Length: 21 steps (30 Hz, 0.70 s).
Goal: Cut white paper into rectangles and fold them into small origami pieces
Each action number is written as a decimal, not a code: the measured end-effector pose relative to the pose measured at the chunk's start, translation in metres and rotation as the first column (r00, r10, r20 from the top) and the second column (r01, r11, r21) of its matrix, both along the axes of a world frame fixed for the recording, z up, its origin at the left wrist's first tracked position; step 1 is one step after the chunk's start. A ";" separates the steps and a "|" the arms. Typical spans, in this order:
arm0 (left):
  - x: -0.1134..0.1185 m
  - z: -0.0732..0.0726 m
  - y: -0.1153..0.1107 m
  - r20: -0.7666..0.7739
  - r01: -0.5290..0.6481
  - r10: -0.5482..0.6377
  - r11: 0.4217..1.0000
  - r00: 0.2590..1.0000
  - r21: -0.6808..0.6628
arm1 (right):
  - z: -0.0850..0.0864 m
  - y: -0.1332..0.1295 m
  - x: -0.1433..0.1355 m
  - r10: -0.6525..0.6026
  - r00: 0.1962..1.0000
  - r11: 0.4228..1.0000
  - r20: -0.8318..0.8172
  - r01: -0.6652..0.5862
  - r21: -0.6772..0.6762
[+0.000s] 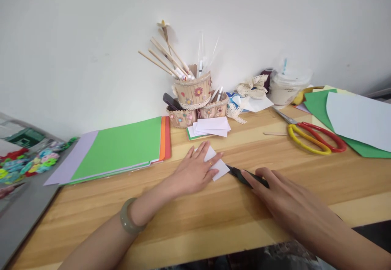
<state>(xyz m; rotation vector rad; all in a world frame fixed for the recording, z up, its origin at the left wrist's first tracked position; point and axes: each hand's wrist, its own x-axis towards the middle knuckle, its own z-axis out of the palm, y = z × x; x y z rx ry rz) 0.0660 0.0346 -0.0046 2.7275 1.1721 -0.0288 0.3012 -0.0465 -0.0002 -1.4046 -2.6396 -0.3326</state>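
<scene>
My left hand (pixel 198 167) lies spread on a small folded-looking piece of white paper (pixel 221 171), pressing it to the wooden table (pixel 195 229). A ring and a bangle are on that hand and wrist. My right hand (pixel 275 188) is wrapped round a black utility knife (pixel 241 176). Its tip points left and meets the right corner of the paper; whether it touches or only overlaps, I cannot tell. Just behind the left hand is a stack of white paper strips (pixel 212 126) on some green paper.
Coloured sheets (pixel 119 150) lie at left. Decorated pen holders (pixel 194 93) with sticks and pens stand against the wall. At right are red and yellow scissors (pixel 317 137), a thin wooden stick (pixel 275 133), a plastic cup (pixel 288 86), lace (pixel 252 86) and more paper (pixel 360 119).
</scene>
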 end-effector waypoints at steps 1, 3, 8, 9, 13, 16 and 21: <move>0.000 0.000 0.000 0.000 0.001 -0.001 1.000 1.000 -0.001 | 0.000 0.000 0.000 0.003 1.000 1.000 -0.004 -0.003 0.002; 0.000 0.000 0.000 0.004 -0.003 0.003 1.000 1.000 -0.002 | 0.001 0.002 -0.001 0.007 1.000 1.000 -0.005 -0.007 0.011; 0.001 0.000 -0.001 -0.018 -0.022 0.022 1.000 1.000 -0.003 | 0.002 0.007 -0.004 0.002 1.000 1.000 0.018 -0.003 0.014; 0.001 -0.001 -0.001 -0.029 -0.032 0.031 0.999 0.999 -0.005 | 0.002 0.008 -0.004 0.000 1.000 1.000 0.020 0.000 0.011; 0.003 -0.001 -0.001 -0.057 -0.070 0.069 0.998 0.996 -0.010 | 0.002 0.010 -0.005 -0.001 1.000 1.000 0.011 0.001 0.007; 0.005 0.000 -0.001 -0.077 -0.084 0.083 0.996 0.994 -0.017 | 0.003 0.013 -0.007 -0.009 1.000 1.000 0.004 0.009 0.002; 0.003 0.000 0.000 -0.059 -0.064 0.063 0.998 0.996 -0.019 | 0.005 0.015 -0.006 0.000 1.000 1.000 -0.014 0.000 -0.016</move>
